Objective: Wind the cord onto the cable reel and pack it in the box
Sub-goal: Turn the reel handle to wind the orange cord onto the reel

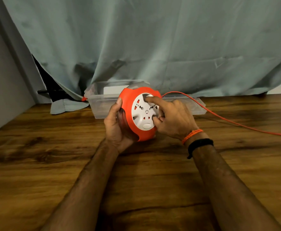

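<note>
Your left hand (115, 125) cups the orange cable reel (140, 114) from its left side and back, thumb up along the rim, fingers curled round the shell, holding it tilted on its lower edge just above or on the wooden table (53, 164); which of those 2 you cannot tell. Your right hand (173, 117) is on the reel's white socket face: the index finger reaches to a recess near the top of the disc, the thumb presses the disc's lower right, and the other fingers are curled loosely beside it, so this hand bears on the disc rather than wrapping it.

The orange cord (228, 121) leaves the reel's top right, arcs up, then runs down across the table and off the right edge, still unwound there.

Directly behind the reel lies the clear plastic box (193, 105), long and shallow, against the foot of the grey-green curtain (153, 39). The reel and both hands hide the box's middle. A small orange piece (83, 98) sits at the box's left end, partly under the curtain hem. An orange thread band (192, 135) and a black band (199, 145) circle your right wrist.
</note>
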Demonstrator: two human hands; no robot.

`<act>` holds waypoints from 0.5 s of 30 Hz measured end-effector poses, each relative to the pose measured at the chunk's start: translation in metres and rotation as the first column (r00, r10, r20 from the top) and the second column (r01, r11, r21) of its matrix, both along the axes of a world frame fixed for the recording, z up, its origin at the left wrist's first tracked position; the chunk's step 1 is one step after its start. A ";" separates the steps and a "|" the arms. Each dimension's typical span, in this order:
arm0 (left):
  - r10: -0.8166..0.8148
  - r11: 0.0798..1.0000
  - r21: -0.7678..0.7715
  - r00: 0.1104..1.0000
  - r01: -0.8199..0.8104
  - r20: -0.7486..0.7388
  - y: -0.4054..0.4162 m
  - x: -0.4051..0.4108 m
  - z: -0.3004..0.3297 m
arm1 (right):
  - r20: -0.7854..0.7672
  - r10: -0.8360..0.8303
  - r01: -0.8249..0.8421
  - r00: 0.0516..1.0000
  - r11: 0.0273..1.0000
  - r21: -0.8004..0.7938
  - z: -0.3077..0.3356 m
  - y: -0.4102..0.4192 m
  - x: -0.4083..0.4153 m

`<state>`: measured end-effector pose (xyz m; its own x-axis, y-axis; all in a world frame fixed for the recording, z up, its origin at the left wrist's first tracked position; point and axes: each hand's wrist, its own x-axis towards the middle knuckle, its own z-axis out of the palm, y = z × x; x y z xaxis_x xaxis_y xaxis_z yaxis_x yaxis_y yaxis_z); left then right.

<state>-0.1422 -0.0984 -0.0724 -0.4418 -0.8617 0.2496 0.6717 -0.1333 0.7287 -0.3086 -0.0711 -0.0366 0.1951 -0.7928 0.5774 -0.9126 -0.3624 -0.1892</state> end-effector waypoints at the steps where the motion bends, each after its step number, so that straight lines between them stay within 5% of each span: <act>1: -0.004 1.000 -0.002 1.000 0.004 0.004 -0.001 0.000 -0.001 | -0.011 -0.012 0.012 1.000 1.000 -0.004 -0.001 -0.001 0.000; 15: 0.089 0.996 -0.013 0.995 -0.089 -0.041 -0.001 0.000 0.002 | 0.110 -0.156 0.165 0.982 0.983 -0.078 -0.016 -0.005 0.009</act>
<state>-0.1427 -0.0989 -0.0701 -0.3531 -0.8932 0.2784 0.7090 -0.0613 0.7025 -0.3001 -0.0760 -0.0524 0.0052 -0.7551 0.6556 -0.9373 -0.2322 -0.2600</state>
